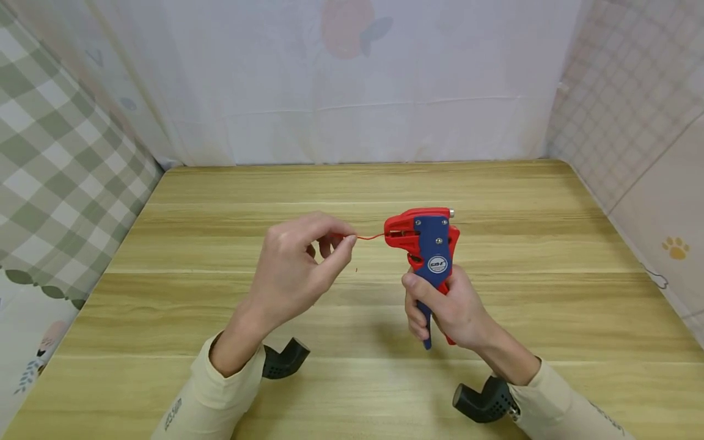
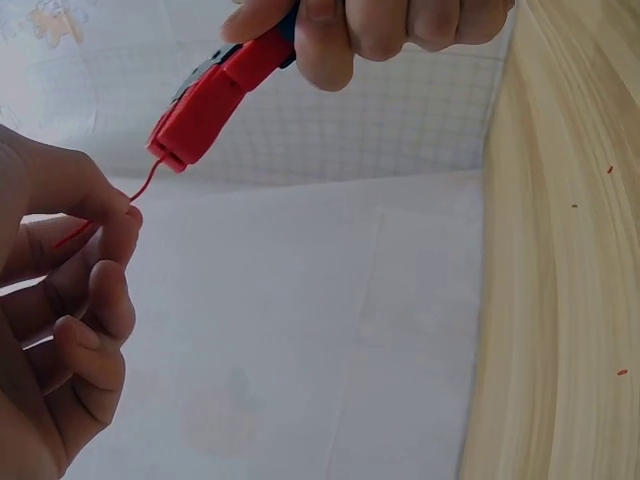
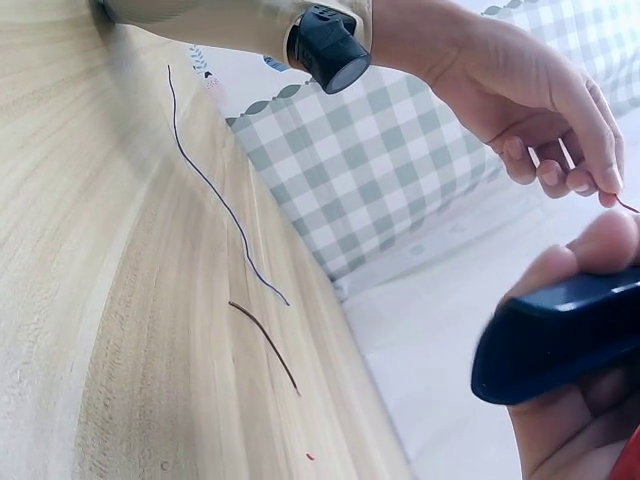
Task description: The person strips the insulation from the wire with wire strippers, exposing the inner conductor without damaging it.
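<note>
My left hand (image 1: pixel 299 263) pinches a thin red wire (image 1: pixel 370 237) between thumb and forefinger, above the table. From the fingertips the wire runs to the nose of a red and blue wire stripper (image 1: pixel 434 241), and its end there is hidden between the jaws. My right hand (image 1: pixel 448 305) is wrapped around the stripper's handles and holds it upright. In the left wrist view, the wire's other end (image 2: pixel 72 235) sticks out behind the pinching fingers. The right wrist view shows the blue handle (image 3: pixel 560 335) close up in the right hand.
A long blue wire (image 3: pixel 215 190) and a shorter dark brown wire (image 3: pixel 268 345) lie on the wooden table (image 1: pixel 352 189). Tiny red scraps (image 2: pixel 622 372) are scattered there too. Fabric curtains (image 1: pixel 352 116) stand behind and at both sides.
</note>
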The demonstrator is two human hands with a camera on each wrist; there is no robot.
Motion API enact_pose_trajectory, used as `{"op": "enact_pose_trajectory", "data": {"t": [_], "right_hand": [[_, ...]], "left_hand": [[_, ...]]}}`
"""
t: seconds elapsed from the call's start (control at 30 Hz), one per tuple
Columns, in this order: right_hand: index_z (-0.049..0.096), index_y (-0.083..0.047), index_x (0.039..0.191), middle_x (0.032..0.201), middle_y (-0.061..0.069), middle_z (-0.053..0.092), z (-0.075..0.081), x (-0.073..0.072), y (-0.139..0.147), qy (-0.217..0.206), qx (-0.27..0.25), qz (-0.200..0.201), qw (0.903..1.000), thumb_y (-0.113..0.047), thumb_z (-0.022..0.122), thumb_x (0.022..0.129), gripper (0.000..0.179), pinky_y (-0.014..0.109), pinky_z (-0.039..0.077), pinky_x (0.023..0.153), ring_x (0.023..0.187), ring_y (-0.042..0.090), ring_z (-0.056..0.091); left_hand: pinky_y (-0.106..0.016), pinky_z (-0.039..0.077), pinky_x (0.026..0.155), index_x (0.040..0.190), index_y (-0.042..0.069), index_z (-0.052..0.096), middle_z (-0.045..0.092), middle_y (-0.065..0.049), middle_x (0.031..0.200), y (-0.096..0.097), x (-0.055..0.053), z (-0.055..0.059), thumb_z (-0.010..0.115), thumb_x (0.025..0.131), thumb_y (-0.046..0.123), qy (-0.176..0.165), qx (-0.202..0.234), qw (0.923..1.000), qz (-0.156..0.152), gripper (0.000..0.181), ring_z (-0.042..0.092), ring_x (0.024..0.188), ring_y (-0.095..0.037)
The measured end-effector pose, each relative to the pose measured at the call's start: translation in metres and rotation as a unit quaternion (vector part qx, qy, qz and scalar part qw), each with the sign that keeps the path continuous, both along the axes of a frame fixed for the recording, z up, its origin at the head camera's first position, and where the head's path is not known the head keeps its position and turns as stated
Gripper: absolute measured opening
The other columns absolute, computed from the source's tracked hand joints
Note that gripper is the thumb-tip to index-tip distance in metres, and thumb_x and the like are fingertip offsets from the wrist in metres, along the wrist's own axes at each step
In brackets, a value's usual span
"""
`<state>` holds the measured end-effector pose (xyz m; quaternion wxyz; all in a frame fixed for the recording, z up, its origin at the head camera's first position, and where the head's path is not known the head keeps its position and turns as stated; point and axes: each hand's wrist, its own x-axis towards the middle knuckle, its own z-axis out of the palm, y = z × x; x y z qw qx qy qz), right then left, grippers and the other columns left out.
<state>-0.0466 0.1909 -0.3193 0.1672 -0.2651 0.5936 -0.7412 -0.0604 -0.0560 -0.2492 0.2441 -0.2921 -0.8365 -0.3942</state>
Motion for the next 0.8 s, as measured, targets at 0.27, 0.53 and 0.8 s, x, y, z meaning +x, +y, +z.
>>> {"op": "enact_pose_trajectory", "data": {"t": [0.27,0.53,0.8], "right_hand": [[0.05,-0.006,0.101,0.068,0.008,0.06,-0.001,-0.004,0.0,0.003,0.001,-0.005,1.0,-0.005,0.04,0.112,0.014,0.038,0.058,0.054,0.054,0.024,0.063],[0.053,-0.006,0.104,0.078,0.002,0.068,0.0,-0.007,0.001,0.014,-0.025,-0.012,0.9995,-0.004,0.042,0.111,0.014,0.039,0.065,0.065,0.066,0.021,0.071],[0.054,-0.006,0.103,0.081,0.003,0.069,0.001,-0.01,0.002,0.023,-0.042,-0.015,0.9987,-0.001,0.041,0.111,0.016,0.043,0.066,0.068,0.071,0.021,0.074]], "left_hand": [[-0.027,0.051,0.057,0.085,0.009,0.079,0.072,0.0,0.077,-0.004,-0.001,0.002,0.071,0.088,0.0,0.005,-0.039,0.999,0.019,0.012,0.059,0.066,-0.01],[-0.026,0.049,0.061,0.083,0.011,0.078,0.073,0.002,0.079,-0.006,-0.002,0.002,0.072,0.085,-0.003,-0.013,-0.074,0.9964,0.039,0.016,0.059,0.068,-0.012],[-0.029,0.053,0.064,0.087,0.01,0.082,0.077,-0.001,0.084,-0.016,-0.008,-0.002,0.073,0.087,-0.004,-0.027,-0.088,0.9939,0.061,0.016,0.065,0.07,-0.017]]}}
